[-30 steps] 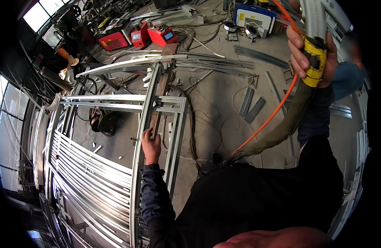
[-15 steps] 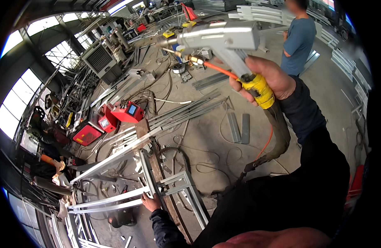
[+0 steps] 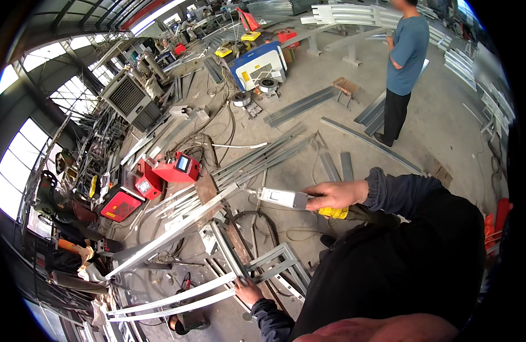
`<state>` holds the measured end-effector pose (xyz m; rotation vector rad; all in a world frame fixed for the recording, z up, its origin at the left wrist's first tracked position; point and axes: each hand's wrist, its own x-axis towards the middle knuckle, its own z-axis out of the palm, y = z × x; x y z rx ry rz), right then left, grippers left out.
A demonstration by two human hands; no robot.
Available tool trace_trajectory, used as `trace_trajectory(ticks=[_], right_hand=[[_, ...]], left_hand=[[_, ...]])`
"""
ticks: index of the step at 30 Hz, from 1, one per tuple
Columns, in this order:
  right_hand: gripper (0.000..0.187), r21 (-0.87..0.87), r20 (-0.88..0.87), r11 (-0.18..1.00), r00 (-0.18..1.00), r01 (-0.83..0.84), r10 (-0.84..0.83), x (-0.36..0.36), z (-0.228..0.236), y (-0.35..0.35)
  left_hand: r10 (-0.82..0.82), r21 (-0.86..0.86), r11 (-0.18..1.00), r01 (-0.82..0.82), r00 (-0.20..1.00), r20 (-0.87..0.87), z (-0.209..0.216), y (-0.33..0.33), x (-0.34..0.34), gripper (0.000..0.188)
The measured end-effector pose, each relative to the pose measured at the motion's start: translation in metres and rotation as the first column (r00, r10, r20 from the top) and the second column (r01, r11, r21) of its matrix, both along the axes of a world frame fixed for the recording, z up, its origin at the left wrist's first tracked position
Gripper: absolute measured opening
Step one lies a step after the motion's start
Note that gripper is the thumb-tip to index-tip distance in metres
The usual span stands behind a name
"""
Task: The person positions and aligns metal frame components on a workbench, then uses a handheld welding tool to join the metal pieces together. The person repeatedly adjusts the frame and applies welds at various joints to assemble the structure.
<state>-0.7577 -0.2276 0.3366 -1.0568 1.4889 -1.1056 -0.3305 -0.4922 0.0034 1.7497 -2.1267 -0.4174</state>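
Silver pistol-shaped metal tool with yellow-taped grip (image 3: 281, 198), clasped in the curled fingers of the right hand (image 3: 336, 194), long axis crosswise. Points left toward the far end of a long silver metal bar (image 3: 177, 229), contact unclear. Below, at a grey metal frame (image 3: 227, 252): left hand (image 3: 250, 290), fingers touching, hold impossible to tell.

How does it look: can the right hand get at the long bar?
Probably yes: the right hand holds the gun, its tip appears close to the long bar, and nothing visible stands between them.
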Motion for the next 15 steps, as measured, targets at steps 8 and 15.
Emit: trace_trajectory(ticks=[8, 15], right_hand=[[0.069, 0.090, -0.016, 0.989, 0.993, -0.117, 0.119, -0.010, -0.039, -0.073], [0.070, 0.042, -0.062, 0.942, 0.940, -0.333, 0.335, -0.039, -0.084, -0.115]], left_hand=[[-0.017, -0.154, 0.988, 0.030, 0.997, 0.081, -0.008, 0.009, -0.009, 0.046], [0.000, -0.156, 0.988, 0.019, 0.993, 0.120, -0.004, 0.009, -0.024, 0.042]])
